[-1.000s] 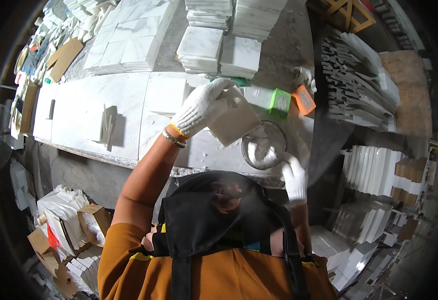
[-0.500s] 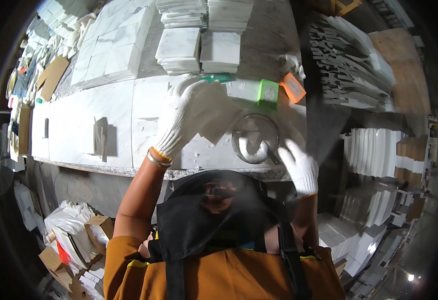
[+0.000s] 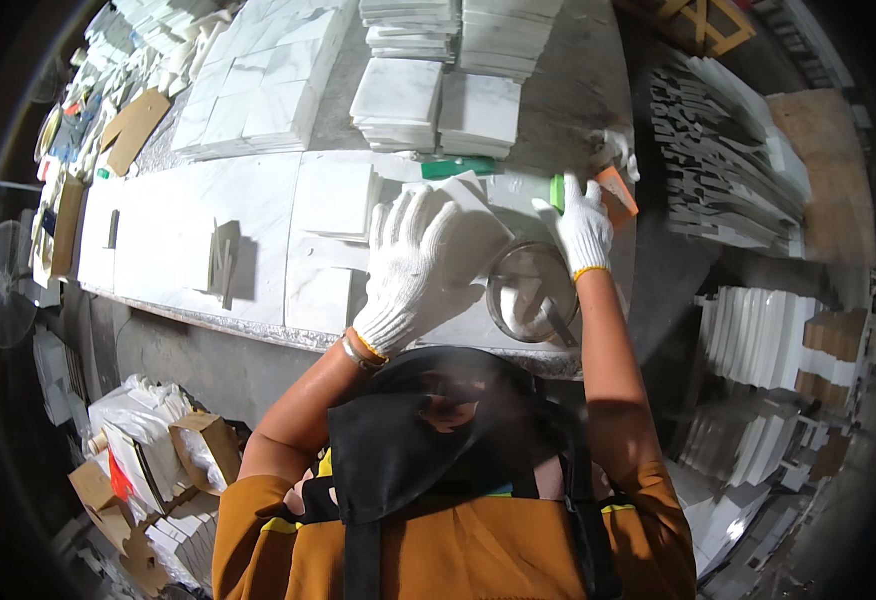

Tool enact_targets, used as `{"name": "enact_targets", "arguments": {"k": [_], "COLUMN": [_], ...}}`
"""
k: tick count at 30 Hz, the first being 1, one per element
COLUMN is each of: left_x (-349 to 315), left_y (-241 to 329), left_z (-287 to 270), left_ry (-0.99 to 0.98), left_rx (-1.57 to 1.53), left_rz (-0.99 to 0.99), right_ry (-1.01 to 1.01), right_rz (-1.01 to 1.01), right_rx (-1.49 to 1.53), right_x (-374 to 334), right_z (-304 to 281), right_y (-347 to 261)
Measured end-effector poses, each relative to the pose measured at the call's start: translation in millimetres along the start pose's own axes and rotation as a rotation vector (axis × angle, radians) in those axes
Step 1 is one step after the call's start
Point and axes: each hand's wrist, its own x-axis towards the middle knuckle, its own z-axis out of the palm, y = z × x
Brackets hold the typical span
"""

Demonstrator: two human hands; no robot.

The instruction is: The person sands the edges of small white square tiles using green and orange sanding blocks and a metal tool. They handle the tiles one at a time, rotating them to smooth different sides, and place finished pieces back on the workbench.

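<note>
My left hand (image 3: pixel 405 265), in a white knit glove, lies over the table with its fingers spread. Its fingertips reach the left side of a white marble tile (image 3: pixel 480 212) set at an angle; whether they touch it I cannot tell. My right hand (image 3: pixel 586 232), gloved too, has its thumb and fingers around a small green block (image 3: pixel 557 191), mostly hidden by the hand. Just right of that hand is an orange block (image 3: pixel 616 194). Below it stands a round, clear-walled bowl (image 3: pixel 499 312) with white material and a dark-handled tool inside.
Square marble tiles (image 3: pixel 398 92) stand in stacks at the back, with a broad tile block (image 3: pixel 263 85) to their left. A flat green piece (image 3: pixel 458 167) lies before the stacks. Thin strips (image 3: pixel 224 262) stand at left. Stacked slabs (image 3: pixel 733 170) fill the right.
My right hand has moved up from beside the bowl to the green block. My left hand has come down and spread its fingers. The view has shifted slightly.
</note>
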Motion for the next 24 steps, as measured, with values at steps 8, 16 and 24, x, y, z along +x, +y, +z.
{"name": "enact_targets", "arguments": {"k": [8, 16, 24], "left_x": [21, 17, 17], "left_y": [-31, -44, -48], "left_z": [2, 15, 19], "left_ry": [-0.015, -0.068, -0.027], "left_rx": [-0.172, -0.099, -0.136], "left_rz": [0.255, 0.227, 0.247], "right_ry": [-0.164, -0.240, -0.206], "right_rz": [-0.141, -0.201, -0.149], "right_rx": [1.231, 1.512, 1.412], "right_x": [-34, -77, -74], "right_z": [-41, -62, -67], "right_y": [8, -40, -52]}}
